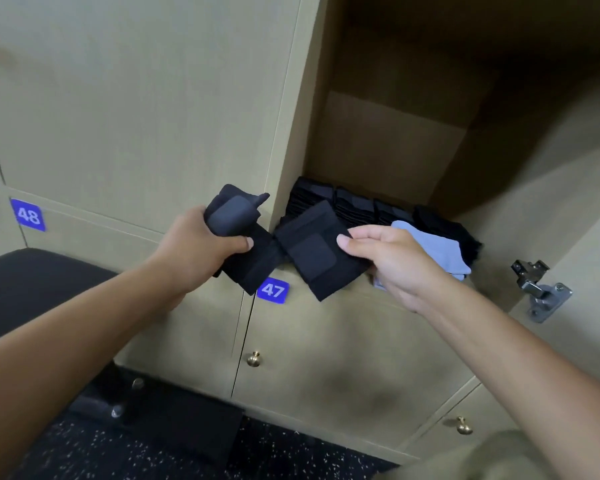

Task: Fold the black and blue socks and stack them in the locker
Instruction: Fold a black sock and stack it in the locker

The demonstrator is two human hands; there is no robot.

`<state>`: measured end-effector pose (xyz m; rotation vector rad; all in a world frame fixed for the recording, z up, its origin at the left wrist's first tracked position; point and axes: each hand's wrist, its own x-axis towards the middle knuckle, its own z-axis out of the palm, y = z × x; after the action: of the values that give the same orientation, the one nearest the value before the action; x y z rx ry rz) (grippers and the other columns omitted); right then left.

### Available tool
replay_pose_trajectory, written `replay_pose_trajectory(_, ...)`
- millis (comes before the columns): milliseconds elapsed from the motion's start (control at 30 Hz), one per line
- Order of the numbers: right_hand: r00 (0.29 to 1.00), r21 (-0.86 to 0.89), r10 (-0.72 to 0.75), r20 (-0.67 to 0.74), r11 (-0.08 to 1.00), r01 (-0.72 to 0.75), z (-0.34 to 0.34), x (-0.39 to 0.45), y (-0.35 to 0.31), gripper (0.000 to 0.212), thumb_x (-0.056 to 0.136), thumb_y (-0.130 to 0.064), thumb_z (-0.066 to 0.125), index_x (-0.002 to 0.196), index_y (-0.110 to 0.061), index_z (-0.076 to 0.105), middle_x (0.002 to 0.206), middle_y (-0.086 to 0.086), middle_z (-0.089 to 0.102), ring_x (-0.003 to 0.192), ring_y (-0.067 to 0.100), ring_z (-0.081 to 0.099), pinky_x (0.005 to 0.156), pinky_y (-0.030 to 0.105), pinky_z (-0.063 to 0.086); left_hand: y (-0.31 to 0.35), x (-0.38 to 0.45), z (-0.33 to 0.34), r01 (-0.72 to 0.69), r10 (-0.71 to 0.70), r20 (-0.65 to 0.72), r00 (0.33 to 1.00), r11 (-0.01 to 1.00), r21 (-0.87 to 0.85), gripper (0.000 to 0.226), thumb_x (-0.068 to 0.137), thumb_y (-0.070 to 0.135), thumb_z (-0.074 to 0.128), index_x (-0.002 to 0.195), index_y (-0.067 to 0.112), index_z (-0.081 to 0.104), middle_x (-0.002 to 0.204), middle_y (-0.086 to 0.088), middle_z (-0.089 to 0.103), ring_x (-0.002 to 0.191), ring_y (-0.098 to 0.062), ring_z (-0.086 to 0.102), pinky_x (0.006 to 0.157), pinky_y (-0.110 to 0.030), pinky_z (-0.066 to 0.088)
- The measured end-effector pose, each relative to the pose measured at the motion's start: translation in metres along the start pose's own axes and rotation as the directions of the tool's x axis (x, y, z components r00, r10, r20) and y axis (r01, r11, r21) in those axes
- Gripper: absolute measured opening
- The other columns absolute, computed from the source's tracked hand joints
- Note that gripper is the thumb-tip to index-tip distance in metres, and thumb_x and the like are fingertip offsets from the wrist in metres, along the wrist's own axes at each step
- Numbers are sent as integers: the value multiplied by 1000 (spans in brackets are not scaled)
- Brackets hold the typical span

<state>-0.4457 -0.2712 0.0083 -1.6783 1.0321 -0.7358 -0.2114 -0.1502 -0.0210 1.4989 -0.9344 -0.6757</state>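
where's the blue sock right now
The blue sock lies inside the open locker at its front right, behind the right hand, beside the black sock stacks.

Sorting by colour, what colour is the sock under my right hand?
Light blue sock, under the right hand; head view.

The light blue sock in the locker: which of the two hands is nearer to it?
Right. The right hand, pinching a folded black sock, lies directly against the light blue sock, partly covering it. The left hand grips another black sock outside the locker, left of the opening.
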Motion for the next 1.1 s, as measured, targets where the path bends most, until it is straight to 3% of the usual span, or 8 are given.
replay_pose_trajectory(67, 998, 75, 3, -61, 997, 2, -4, 5, -1, 24, 89, -22, 77, 111, -14, 73, 109, 3, 77, 112, 20, 69, 108, 41, 48, -1, 0, 1, -26, 26, 7, 1000, 999, 40, 29, 85, 11, 79, 103, 20, 59, 89, -4, 65, 70, -19, 58, 53, -27, 44)
replay_pose_trajectory(233, 961, 186, -35, -275, 979, 89, -4, 26, -8, 29, 91, -7, 72, 110, -24, 61, 119, 5, 66, 114, 25, 66, 104, 44, 51, -4, -3, 6, -31, 30, 13, 999, 993, 112, 32, 83, 15, 81, 104, 21, 58, 84, 0, 63, 64, -17, 57, 50, -26, 41)
replay_pose_trajectory(367, 940, 123, -56, -335, 987, 103, -4, 56, -16, 39, 94, -2, 60, 83, -40, 65, 124, 9, 65, 118, 30, 62, 108, 56, 46, -7, -2, 7, -3, 2, 4, 1000, 987, 163, 38, 81, 20, 82, 110, 19, 58, 89, -3, 66, 65, -22, 60, 53, -29, 43)
replay_pose_trajectory(500, 945, 114, -5, -328, 992, 45, -7, 90, -34, 49, 96, 11, 43, 87, -28, 73, 96, 9, 65, 99, 29, 63, 101, 45, 52, -8, -1, 8, -11, 13, -8, 1000, 981, 195, 33, 81, 22, 83, 101, 24, 56, 87, 0, 66, 67, -21, 61, 55, -30, 44)
replay_pose_trajectory(667, 945, 115, 12, -328, 993, 27, -8, 134, -48, 40, 96, 14, 48, 100, -18, 73, 99, 4, 65, 109, 24, 64, 101, 42, 53, -10, 0, 8, -15, 18, -12, 1000, 974, 226, 32, 80, 24, 81, 98, 26, 55, 82, 2, 65, 64, -17, 58, 55, -30, 42)
replay_pose_trajectory(800, 962, 129, 14, -274, 991, 22, -9, 158, -48, 35, 94, 11, 57, 115, -13, 69, 100, 10, 67, 82, 16, 66, 58, 22, 53, -11, 1, 9, -22, 24, -6, 1000, 974, 226, 31, 81, 22, 81, 99, 24, 56, 82, 0, 66, 64, -18, 58, 56, -31, 43)
replay_pose_trajectory(867, 963, 95, 23, -268, 995, 3, -8, 166, -47, 35, 96, 10, 56, 118, -13, 68, 89, 5, 63, 75, 12, 62, 48, 17, 48, -12, 3, 10, -18, 21, -8, 1000, 976, 218, 31, 80, 22, 81, 99, 23, 56, 82, -1, 66, 65, -19, 58, 58, -32, 43)
replay_pose_trajectory(1100, 968, 4, 59, -244, 998, -59, -2, 196, -37, 36, 96, 9, 56, 117, -16, 70, 87, -1, 61, 80, 9, 62, 57, 22, 48, -18, 9, 14, -7, 7, -3, 1000, 979, 202, 31, 81, 20, 80, 97, 24, 55, 79, 3, 64, 63, -14, 56, 54, -28, 40)
